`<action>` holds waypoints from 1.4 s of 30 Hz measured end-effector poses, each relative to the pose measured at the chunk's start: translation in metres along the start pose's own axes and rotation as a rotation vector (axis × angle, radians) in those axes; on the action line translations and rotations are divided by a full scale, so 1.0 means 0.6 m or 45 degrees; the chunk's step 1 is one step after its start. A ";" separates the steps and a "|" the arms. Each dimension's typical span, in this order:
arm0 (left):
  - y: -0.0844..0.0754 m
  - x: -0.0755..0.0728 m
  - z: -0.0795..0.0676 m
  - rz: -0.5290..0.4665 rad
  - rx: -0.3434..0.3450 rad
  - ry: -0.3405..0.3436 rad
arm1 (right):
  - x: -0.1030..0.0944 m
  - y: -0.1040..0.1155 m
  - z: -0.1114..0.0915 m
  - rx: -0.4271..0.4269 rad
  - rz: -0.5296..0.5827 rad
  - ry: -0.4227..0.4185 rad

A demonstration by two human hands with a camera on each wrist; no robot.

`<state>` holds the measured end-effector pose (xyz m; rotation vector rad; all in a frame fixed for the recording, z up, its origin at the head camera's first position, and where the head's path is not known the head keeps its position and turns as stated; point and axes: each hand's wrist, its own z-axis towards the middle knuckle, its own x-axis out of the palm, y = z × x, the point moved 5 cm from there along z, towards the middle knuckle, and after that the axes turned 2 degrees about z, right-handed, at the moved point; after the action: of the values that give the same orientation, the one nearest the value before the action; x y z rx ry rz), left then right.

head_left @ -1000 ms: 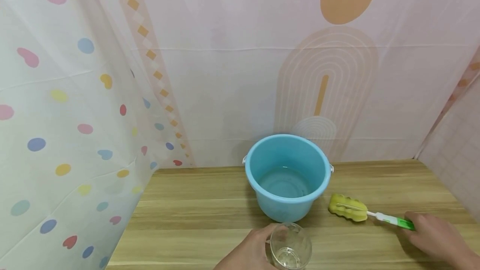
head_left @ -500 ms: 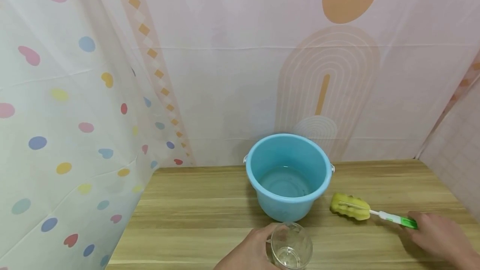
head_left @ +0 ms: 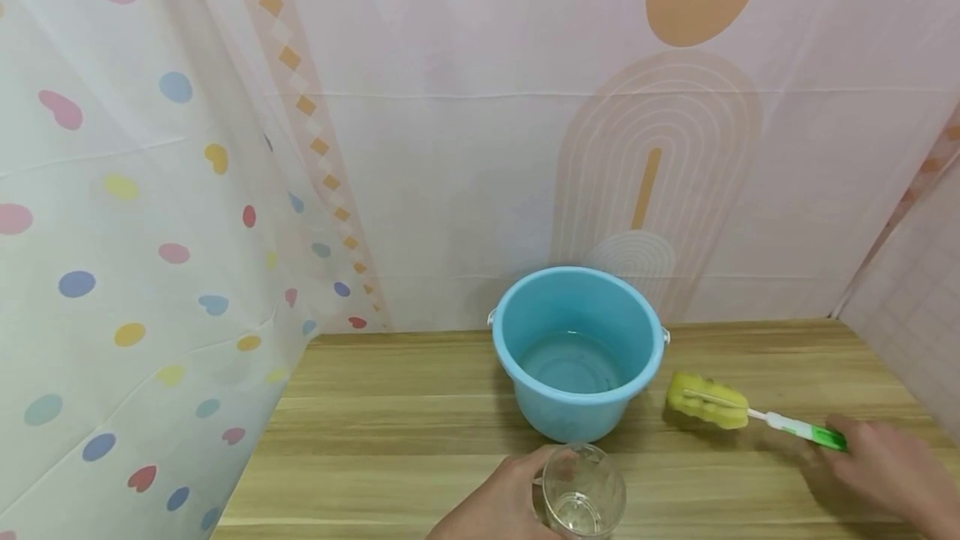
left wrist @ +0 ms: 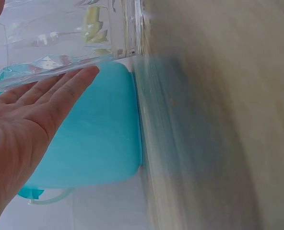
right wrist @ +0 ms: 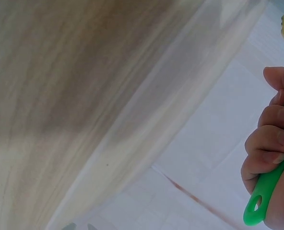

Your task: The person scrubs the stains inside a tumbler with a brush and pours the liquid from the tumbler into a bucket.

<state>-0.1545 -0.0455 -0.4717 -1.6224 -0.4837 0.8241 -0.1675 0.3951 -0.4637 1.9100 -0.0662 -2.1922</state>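
A clear glass mug [head_left: 583, 492] stands at the near edge of the head view, just in front of the bucket. My left hand [head_left: 498, 500] holds it from the left, fingers along its far side; in the left wrist view those fingers [left wrist: 65, 91] lie fairly straight against the glass [left wrist: 46, 43], the thumb opposite. On the right, my right hand [head_left: 881, 465] grips the green handle [right wrist: 269, 187] of a bottle brush with a yellow sponge head [head_left: 707, 401]. The sponge points left toward the bucket and appears raised off the table.
A light blue bucket [head_left: 573, 415] with water in the bottom stands at the table's back middle. The wood-grain table [head_left: 375, 415] meets patterned curtains [head_left: 450, 190] behind and at the left [head_left: 150, 290]. A pale wall hanging [head_left: 911, 315] borders the right side.
The bottle brush has moved up and slightly right in my right hand, its sponge seemingly lifting from the table. My left hand and the glass mug stay in place.
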 end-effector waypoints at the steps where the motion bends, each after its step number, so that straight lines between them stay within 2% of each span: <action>1: 0.000 0.000 0.000 -0.001 -0.004 0.001 | -0.003 0.000 0.001 0.000 0.003 -0.014; 9: 0.001 0.001 -0.002 -0.029 -0.017 0.011 | -0.024 0.007 -0.003 -0.068 -0.052 -0.206; 18: -0.002 0.001 -0.003 -0.001 -0.015 0.000 | -0.046 0.015 -0.006 -0.058 -0.050 -0.253; 27: -0.001 0.001 -0.003 -0.013 -0.042 0.002 | -0.068 0.026 -0.014 -0.172 -0.021 -0.449; 36: 0.000 0.001 -0.003 -0.011 -0.024 0.000 | -0.086 0.030 -0.016 -0.192 0.047 -0.506; 42: -0.002 0.002 -0.002 0.019 -0.004 -0.017 | -0.102 0.037 -0.012 -0.251 0.037 -0.616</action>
<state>-0.1528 -0.0454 -0.4710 -1.6264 -0.4832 0.8463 -0.1498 0.3868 -0.4013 1.2409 0.0391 -2.4843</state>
